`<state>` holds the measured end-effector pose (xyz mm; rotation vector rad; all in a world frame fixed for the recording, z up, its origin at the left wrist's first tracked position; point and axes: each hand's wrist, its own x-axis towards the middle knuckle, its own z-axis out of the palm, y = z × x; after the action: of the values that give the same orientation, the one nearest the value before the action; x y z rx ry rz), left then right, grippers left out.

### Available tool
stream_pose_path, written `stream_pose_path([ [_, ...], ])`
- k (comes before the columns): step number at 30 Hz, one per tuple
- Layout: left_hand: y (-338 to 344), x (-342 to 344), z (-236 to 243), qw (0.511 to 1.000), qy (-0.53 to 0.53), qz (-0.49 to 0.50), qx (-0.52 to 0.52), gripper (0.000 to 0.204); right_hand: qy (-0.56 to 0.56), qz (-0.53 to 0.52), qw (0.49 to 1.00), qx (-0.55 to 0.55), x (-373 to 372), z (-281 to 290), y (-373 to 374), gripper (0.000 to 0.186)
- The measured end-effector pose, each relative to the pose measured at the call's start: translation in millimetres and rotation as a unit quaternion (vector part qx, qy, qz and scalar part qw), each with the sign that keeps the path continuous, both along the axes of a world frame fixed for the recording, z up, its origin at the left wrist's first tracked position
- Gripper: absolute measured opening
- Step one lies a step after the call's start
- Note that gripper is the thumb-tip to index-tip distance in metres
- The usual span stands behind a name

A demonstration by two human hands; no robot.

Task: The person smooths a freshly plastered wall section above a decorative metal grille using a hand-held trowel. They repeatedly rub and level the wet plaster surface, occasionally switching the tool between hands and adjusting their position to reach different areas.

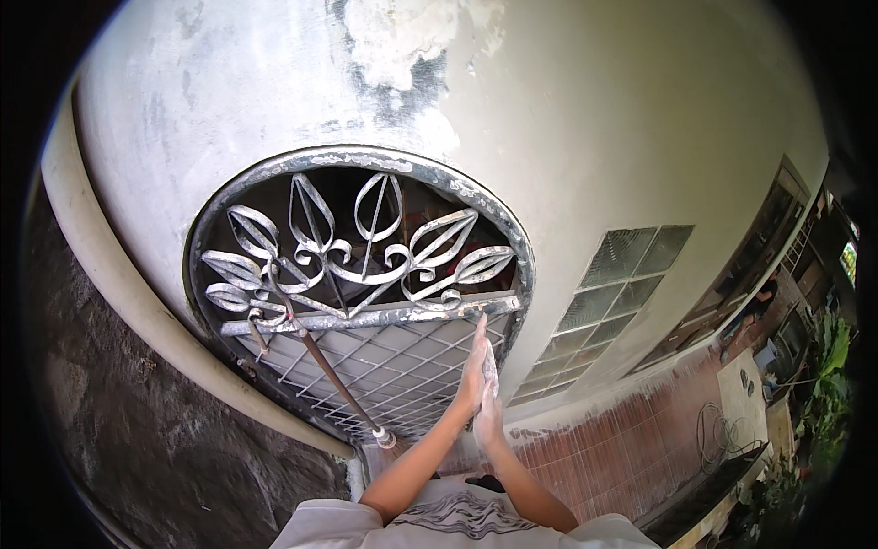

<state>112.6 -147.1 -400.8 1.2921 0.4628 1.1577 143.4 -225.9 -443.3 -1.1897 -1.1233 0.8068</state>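
Far left: dark, rough ground [110, 403], edged by a long pale pipe-like band [128, 261] that looks curved in this view. Next: pale wall [622, 110] with a patchy, peeling area above an arched metal frame [347, 161]. Inside the frame sits the grille [366, 319], leaf-shaped loops and scrolls above a worn crossbar, white and grey in patches; crossed lattice bars below it, over a light backing. A brown rod [340, 379] slants down from the crossbar's left part to a white fitting [385, 438].

Just right of centre, before the grille's right end: left hand [473, 371] and right hand [489, 393], palm to palm, fingers straight and pointing up. Grip, both hands: flat, palms pressed together. Whitish dust on the skin, heavier on the right. Contact with the grille: cannot tell.

Further right: glass panes [613, 284] in the wall, reddish tiled floor [631, 444] with whitish streaks, a loose coil of cable [718, 435], green plants [828, 361] at the edge.
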Motion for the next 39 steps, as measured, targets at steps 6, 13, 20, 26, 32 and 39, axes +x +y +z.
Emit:
stream_pose_path([
  [6,10,6,-18,0.986,-0.066,-0.051,-0.144,0.065,0.051,-0.016,0.999,-0.01,-2,-7,-3,0.071],
  [13,-22,2,9,0.916,-0.141,-0.252,-0.279,0.078,0.097,-0.162,0.977,-0.097,55,51,37,0.068],
  [20,23,30,46,0.881,-0.231,-0.187,-0.369,0.083,-0.264,-0.113,0.951,0.114,42,77,25,0.063],
  [26,22,23,42,0.832,-0.312,-0.28,-0.363,0.083,-0.37,-0.111,0.909,0.156,62,77,19,0.05],
  [32,-2,21,49,0.832,-0.289,-0.352,-0.318,0.088,-0.289,-0.231,0.926,0.073,110,76,66,0.057],
  [39,-1,1,38,0.949,-0.15,-0.1,-0.257,0.072,0.221,-0.104,0.968,0.065,101,61,52,0.046],
])
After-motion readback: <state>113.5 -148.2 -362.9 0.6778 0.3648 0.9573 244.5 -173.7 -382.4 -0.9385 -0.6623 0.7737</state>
